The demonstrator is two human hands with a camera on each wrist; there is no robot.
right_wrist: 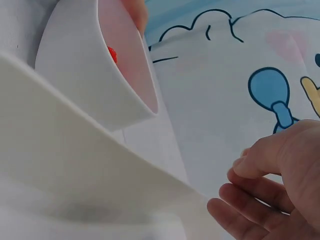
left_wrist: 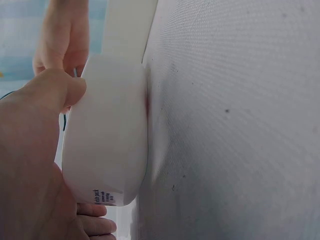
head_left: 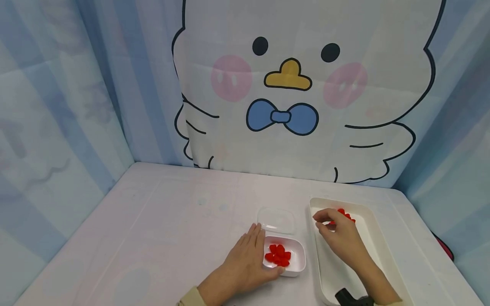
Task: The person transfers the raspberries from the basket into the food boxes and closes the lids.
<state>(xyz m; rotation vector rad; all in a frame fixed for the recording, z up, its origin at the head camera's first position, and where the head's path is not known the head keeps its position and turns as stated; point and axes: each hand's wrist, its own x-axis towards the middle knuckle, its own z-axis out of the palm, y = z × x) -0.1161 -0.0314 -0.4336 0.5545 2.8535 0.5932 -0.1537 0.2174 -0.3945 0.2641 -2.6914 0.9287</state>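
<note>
A small white box (head_left: 294,270) with several red pieces (head_left: 278,256) in it stands on the table. My left hand (head_left: 245,261) holds it at its left end, the thumb (left_wrist: 75,91) at the near rim and the other fingers along the left side. Over the far part of a long white tray (head_left: 333,280) is my right hand (head_left: 342,236), its fingers loosely bent and the thumb near the index finger. Nothing shows between its fingertips in the right wrist view. More red pieces (head_left: 346,215) lie in the tray, partly hidden by this hand.
A clear plastic lid (head_left: 276,220) lies on the table (head_left: 160,229) behind the box. The tray's raised wall stands just right of the box. A black object (head_left: 354,298) is by my right wrist. Curtains with a cartoon print hang at the back and sides.
</note>
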